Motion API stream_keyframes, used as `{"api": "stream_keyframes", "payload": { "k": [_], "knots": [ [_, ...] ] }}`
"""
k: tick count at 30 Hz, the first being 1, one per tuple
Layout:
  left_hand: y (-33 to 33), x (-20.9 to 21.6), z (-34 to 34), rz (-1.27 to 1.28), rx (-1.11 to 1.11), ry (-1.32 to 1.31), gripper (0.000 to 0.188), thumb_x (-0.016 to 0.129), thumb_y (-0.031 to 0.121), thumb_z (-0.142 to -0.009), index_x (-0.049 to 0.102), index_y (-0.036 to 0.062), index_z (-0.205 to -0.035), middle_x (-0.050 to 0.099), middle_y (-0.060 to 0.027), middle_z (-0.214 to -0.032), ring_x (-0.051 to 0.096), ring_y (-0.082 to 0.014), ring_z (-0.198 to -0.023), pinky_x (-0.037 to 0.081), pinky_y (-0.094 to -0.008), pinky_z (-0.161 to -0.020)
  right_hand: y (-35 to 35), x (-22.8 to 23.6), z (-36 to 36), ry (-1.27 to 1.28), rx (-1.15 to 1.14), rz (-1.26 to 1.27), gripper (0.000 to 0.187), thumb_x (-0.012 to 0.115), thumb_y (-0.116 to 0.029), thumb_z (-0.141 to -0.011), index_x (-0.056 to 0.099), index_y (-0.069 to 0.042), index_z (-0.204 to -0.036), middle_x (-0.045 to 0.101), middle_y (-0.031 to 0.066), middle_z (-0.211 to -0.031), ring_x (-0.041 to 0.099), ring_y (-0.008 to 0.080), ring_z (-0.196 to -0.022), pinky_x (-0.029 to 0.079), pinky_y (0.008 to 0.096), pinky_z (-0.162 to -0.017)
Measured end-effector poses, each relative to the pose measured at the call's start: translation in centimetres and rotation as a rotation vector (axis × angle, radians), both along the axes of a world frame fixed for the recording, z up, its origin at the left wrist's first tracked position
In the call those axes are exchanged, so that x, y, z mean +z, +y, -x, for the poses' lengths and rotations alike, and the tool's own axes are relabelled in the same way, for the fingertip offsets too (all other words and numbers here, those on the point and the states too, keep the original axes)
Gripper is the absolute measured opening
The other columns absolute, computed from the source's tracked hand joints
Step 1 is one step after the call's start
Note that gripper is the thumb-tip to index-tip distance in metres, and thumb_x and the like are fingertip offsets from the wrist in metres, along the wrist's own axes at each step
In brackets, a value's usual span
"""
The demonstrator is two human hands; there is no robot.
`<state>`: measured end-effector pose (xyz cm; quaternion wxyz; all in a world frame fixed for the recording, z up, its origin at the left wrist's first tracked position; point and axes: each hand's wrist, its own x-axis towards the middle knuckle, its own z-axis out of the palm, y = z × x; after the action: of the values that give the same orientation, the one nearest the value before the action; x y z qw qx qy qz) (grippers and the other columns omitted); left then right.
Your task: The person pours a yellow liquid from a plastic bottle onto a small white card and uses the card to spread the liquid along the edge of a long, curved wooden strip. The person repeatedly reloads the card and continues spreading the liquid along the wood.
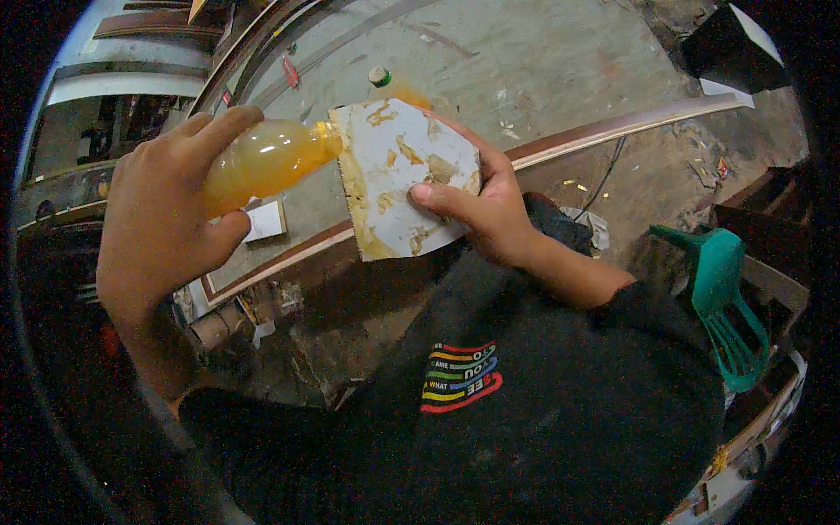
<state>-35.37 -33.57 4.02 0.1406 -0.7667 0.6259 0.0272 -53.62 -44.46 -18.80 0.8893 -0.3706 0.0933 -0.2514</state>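
Note:
My left hand (171,188) is wrapped round a clear plastic bottle (267,162) of cloudy yellow-orange liquid. The bottle lies nearly on its side, and its yellow neck meets the left edge of a white sheet (398,192). That sheet is flat and stiff-looking, with a finely toothed left edge and yellowish-brown smears like dried glue. My right hand (481,206) grips it from the right, thumb on top and the other fingers behind, mostly hidden. Whether liquid is coming out of the bottle, I cannot tell.
Beyond my hands stretches a grey work surface (525,52) with a wood-edged border. A green-capped bottle (380,77) stands on it, partly hidden by the sheet. A small white-topped block (265,220) lies nearer. At right are a green plastic chair (722,297) and a black box (731,52).

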Motion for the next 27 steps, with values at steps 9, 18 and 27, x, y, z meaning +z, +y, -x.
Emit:
{"api": "stream_keyframes", "payload": {
  "k": [9, 18, 27],
  "knots": [
    [-2.3, 0.0, 1.1, -0.056, 0.057, 0.031, 0.067, 0.067, 0.008, -0.061, 0.062, 0.0121, -0.127, 0.066, -0.0160, -0.103, 0.066, -0.0403, -0.094, 0.052, -0.0479, -0.083, -2.2, -1.1, 0.5, 0.028, 0.090, -0.037, 0.068, 0.079, -0.007, -0.083, 0.049, -0.001, -0.144, 0.065, 0.0093, -0.127, 0.063, 0.0167, -0.114, 0.051, 0.0342, -0.101],
    [-3.3, -0.2, 1.5, -0.062, 0.068, 0.027, 0.064, 0.066, 0.007, -0.062, 0.062, 0.0132, -0.126, 0.067, -0.0155, -0.104, 0.067, -0.0393, -0.095, 0.052, -0.0467, -0.085, -2.8, -1.0, 1.1, 0.041, 0.103, -0.023, 0.066, 0.079, -0.008, -0.084, 0.050, 0.000, -0.143, 0.066, 0.0089, -0.126, 0.064, 0.0160, -0.113, 0.051, 0.0330, -0.100],
    [-3.7, -1.7, 0.8, -0.047, 0.084, 0.057, 0.068, 0.065, 0.006, -0.061, 0.063, 0.0113, -0.128, 0.068, -0.0165, -0.110, 0.067, -0.0396, -0.099, 0.052, -0.0453, -0.088, -3.1, -1.8, 1.1, 0.036, 0.095, 0.009, 0.062, 0.079, -0.009, -0.085, 0.052, -0.001, -0.140, 0.068, 0.0079, -0.121, 0.065, 0.0148, -0.109, 0.053, 0.0324, -0.096]
  ]
}}
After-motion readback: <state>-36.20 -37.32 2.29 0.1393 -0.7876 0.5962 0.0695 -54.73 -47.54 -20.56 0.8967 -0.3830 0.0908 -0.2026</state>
